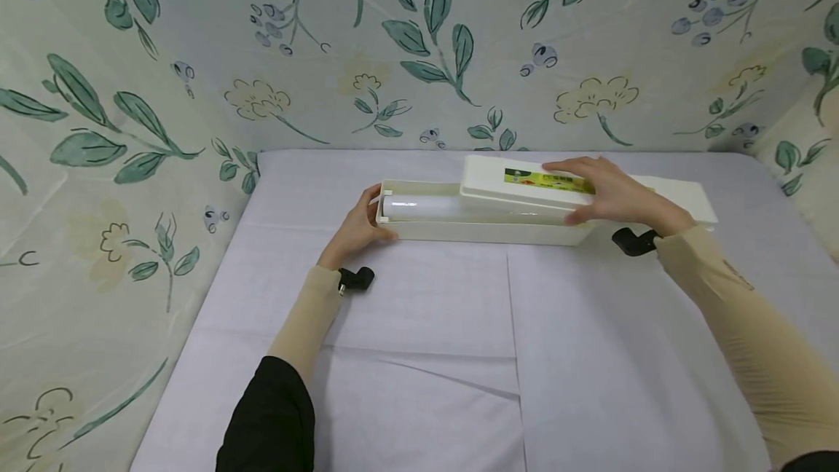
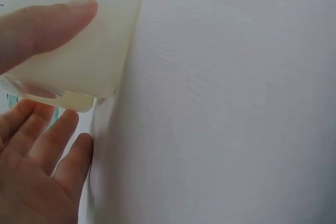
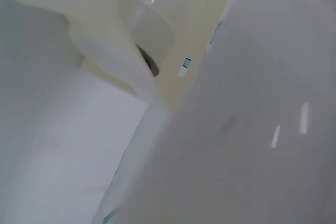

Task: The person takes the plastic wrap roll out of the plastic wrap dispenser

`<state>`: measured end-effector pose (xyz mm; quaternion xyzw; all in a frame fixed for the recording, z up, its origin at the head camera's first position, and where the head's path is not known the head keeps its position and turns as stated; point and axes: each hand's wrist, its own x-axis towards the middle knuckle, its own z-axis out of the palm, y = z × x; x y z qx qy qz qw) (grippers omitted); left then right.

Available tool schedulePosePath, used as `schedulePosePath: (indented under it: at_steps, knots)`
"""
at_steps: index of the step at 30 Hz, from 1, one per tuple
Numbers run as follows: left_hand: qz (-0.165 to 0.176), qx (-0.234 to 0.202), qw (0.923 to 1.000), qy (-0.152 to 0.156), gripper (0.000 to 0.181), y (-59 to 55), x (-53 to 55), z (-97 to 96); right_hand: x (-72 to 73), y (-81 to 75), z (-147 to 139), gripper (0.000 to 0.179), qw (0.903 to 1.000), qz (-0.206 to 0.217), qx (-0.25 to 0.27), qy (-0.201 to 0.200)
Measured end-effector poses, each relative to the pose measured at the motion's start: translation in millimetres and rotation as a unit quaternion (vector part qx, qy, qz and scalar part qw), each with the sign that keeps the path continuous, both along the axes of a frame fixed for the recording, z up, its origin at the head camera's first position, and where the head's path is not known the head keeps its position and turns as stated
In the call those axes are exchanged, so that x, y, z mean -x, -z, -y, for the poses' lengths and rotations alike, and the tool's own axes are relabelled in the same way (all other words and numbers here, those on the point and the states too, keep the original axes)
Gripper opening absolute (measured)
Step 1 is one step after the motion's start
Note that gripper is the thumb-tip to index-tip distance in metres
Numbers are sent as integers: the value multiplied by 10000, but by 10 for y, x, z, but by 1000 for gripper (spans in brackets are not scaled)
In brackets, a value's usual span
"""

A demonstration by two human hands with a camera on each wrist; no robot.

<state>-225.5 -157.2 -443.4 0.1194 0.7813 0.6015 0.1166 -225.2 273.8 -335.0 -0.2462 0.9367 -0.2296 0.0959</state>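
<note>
A long cream-white cling film dispenser box (image 1: 485,233) lies crosswise on the table, with a shiny roll of film (image 1: 419,206) inside. At its left end my left hand (image 1: 360,223) grips the box, thumb on the near side and fingers around the end. In the left wrist view the thumb (image 2: 58,24) presses the box wall (image 2: 105,51). My right hand (image 1: 619,191) holds the white lid (image 1: 485,177), which has a yellow-green label (image 1: 547,180). The lid sits shifted right and tilted over the box. The right wrist view shows the lid's glossy surface (image 3: 252,145) beside the box's end (image 3: 105,45).
White cloth (image 1: 419,312) with fold creases covers the table. A curtain (image 1: 328,57) printed with leaves and flowers hangs behind and at both sides. Black wrist cameras (image 1: 357,279) sit at both cuffs.
</note>
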Motion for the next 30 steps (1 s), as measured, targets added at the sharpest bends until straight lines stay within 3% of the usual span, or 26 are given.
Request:
schedulePosePath:
  at_steps: [22,29,30]
  knots:
    - [-106,-46,9999,66,101,22,-16,24,-79,53,-289,93,9995,115,175,245]
    - [145,-39,9998,157,99,-266,-147,-18,-119,49,-391,95,9987,204,145,441]
    - [151,-34,9998,154,99,-246,-134,-12,-122,52,-410,96,9985,220,140,472]
